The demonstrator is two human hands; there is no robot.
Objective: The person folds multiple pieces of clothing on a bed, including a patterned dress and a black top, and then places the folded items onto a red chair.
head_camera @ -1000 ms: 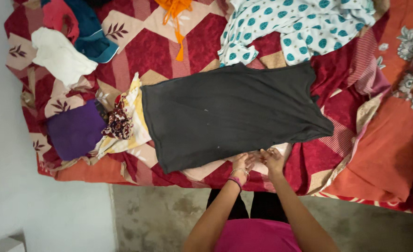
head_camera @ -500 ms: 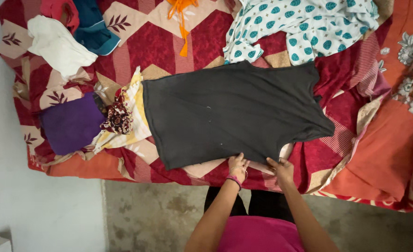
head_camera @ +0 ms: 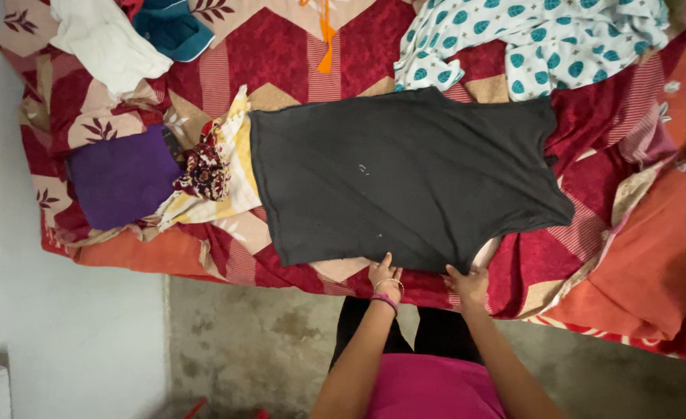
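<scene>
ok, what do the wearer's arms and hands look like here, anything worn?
Both forearms are bare, with no sleeves showing. The left hand has a thin bangle and a pink band at the wrist. The right hand shows nothing worn. A pink top covers the torso below.

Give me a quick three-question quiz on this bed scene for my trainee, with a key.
1. True or false: both hands rest at the near edge of the dark grey shirt.
2. Which folded item lies to the left of the shirt? A) purple cloth B) green towel C) black jeans
3. What pattern does the white garment beyond the shirt carry?

Key
1. True: the left hand and the right hand both touch the shirt's near hem, palms down, at the edge of the bed cover.
2. A: the purple cloth lies there.
3. Teal spots, on the spotted garment.
</scene>
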